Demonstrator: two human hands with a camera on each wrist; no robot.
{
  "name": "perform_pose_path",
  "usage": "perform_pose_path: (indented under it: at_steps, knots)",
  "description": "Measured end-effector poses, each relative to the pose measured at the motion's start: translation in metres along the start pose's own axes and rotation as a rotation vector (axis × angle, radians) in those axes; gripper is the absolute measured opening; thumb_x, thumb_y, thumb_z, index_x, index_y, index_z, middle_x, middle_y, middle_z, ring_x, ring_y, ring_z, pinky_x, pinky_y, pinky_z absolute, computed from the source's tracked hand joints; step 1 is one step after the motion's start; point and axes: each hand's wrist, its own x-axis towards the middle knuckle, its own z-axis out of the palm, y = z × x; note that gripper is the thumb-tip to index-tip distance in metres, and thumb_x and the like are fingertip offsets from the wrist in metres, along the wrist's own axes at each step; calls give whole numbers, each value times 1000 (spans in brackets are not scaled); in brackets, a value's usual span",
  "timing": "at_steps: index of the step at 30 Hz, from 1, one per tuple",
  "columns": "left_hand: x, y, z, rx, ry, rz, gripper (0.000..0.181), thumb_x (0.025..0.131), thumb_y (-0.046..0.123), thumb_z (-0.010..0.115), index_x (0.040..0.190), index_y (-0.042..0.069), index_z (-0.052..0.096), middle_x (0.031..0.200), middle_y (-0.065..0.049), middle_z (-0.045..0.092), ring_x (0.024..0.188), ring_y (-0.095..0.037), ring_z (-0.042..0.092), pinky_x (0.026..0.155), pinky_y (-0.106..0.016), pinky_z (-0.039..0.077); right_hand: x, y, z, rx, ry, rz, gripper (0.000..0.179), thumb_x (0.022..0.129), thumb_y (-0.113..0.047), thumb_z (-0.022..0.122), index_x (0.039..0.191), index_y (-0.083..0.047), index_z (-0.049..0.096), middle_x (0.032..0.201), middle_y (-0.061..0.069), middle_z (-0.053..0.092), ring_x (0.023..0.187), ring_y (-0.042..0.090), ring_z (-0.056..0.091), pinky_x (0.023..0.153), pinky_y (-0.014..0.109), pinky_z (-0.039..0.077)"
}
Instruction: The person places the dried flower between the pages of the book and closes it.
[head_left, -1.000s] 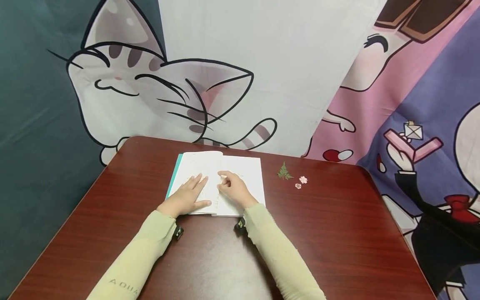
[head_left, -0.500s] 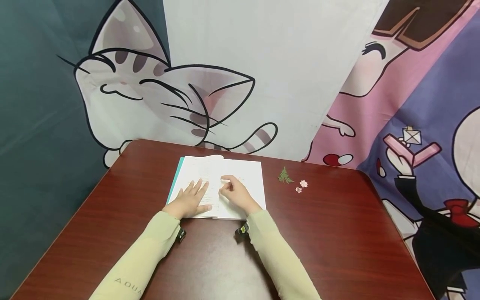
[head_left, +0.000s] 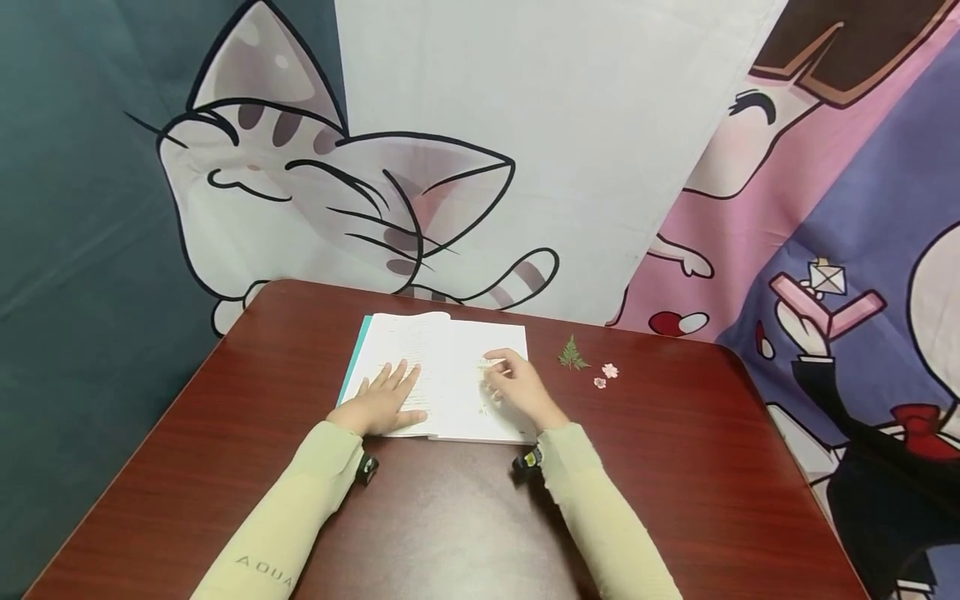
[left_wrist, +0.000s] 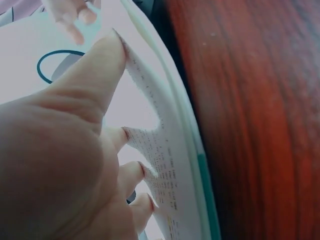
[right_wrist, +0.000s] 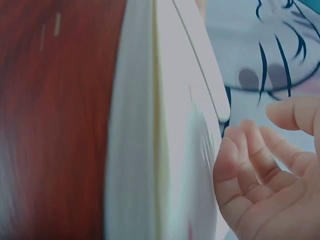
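Note:
A thick book with a teal cover lies open on the table, its left page (head_left: 408, 332) printed and its right page (head_left: 480, 335) mostly white with faint marks. Fingers spread, my left hand (head_left: 381, 404) rests flat on the left page; the left wrist view shows its thumb and fingertips touching the lines of print. Over the right page hovers my right hand (head_left: 519, 390), loosely bent. In the right wrist view the right hand (right_wrist: 265, 185) has its thumb apart from the curved fingers, with nothing visible between them. The right hand hides part of the page.
To the right of the book lie a pressed green fern leaf (head_left: 572, 354) and two small dried flowers, one larger pink flower (head_left: 610, 371) and a smaller flower (head_left: 600, 383). A cartoon cloth (head_left: 600, 125) hangs behind the table (head_left: 675, 467).
My right hand has moved right from the book's middle fold to over the right page, and its fingers have loosened. The left hand stays on the left page. The head view has shifted slightly.

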Motion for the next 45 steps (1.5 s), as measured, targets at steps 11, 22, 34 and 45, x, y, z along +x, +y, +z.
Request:
perform_pose_path:
  at_steps: [11,22,34,45]
  knots:
    - [1,-3,1,-16,8,-12,86,102,49,55,163,6,12,168,-23,3,153,-47,-2,117,-70,1,12,24,-77,-302,282,41,24,93,-4,62,116,2,67,99,19,68,83,30,64,73,36,54]
    - [1,-3,1,-23,17,-15,86,101,49,56,163,6,14,168,-23,5,153,-46,-1,117,-69,2,19,28,-127,-661,198,193,37,92,-14,63,118,11,61,114,30,65,105,44,61,94,55,50]
    - [1,-2,0,-26,-2,-10,88,101,52,54,163,7,12,168,-23,3,154,-44,-2,116,-70,1,24,30,-129,-759,153,323,34,85,-21,75,60,-9,56,59,1,48,64,23,45,63,40,45]
    - [-3,-2,-3,-14,-10,-4,87,102,52,54,163,6,12,168,-23,3,154,-44,-1,117,-70,2,27,34,-130,-651,155,323,17,80,-12,80,82,5,75,82,15,73,78,27,60,79,47,54]
